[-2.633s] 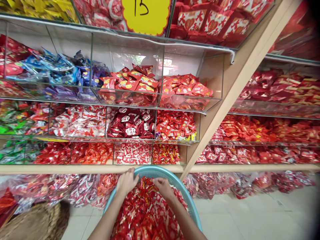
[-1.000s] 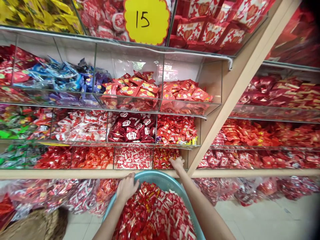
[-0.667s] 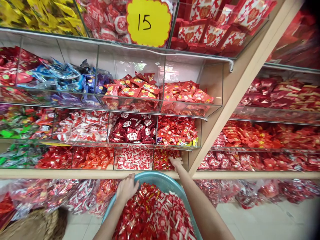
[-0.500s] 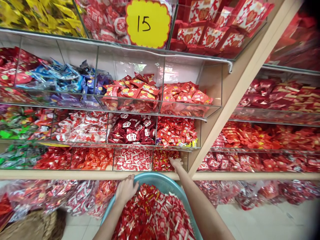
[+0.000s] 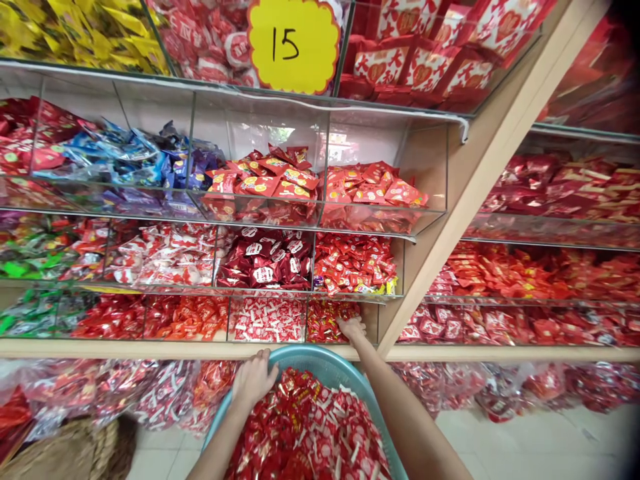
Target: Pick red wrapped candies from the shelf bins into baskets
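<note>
Basin [image 5: 325, 357] rim clamped under my left hand [image 5: 254, 381] fingers — right hand [image 5: 351, 328] down in the lowest bin [image 5: 327, 320], among the sweets — fingers' state, can't tell.

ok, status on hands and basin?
Left hand gripping teal basin rim. Right hand in lowest row's right-end bin, on its candies; grip unclear. Basin heaped with red sweets. Nothing in the way.

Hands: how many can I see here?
2. The left hand grips the basin by its rim; the right hand reaches into a bottom-row bin, on its sweets. None seems hidden.
</note>
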Demonstrator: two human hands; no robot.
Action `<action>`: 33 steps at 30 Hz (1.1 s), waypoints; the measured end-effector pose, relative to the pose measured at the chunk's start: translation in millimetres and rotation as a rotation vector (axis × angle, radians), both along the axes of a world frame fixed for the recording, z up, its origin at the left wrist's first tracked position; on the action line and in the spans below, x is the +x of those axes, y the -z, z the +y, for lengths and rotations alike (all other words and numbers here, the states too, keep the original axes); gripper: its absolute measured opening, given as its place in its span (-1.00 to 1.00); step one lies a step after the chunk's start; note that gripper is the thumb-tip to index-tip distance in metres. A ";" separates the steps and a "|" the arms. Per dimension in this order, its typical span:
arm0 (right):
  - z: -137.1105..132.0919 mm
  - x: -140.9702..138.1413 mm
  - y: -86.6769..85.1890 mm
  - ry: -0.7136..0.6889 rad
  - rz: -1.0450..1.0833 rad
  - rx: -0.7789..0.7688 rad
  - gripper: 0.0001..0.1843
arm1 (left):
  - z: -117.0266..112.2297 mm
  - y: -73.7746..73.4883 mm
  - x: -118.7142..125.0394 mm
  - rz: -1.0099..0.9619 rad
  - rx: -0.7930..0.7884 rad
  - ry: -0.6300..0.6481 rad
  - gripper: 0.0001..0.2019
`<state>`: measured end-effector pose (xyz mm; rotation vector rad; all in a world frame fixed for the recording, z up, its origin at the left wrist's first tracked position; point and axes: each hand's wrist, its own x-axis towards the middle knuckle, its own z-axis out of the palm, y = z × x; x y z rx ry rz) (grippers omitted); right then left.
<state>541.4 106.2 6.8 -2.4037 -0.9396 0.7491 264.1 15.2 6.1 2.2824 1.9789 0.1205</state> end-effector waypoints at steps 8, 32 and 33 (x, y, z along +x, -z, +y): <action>-4.0 1.6 -2.2 -0.054 -0.042 -0.003 -0.32 | 0.2 0.2 -0.6 -0.001 0.006 0.006 -0.57; 5.7 11.6 8.8 0.008 0.159 0.109 0.14 | 3.8 5.8 -0.7 0.031 0.034 0.019 -0.59; 5.2 13.8 9.5 -0.006 0.184 0.136 0.13 | 3.7 5.3 -0.6 0.031 0.030 0.021 -0.59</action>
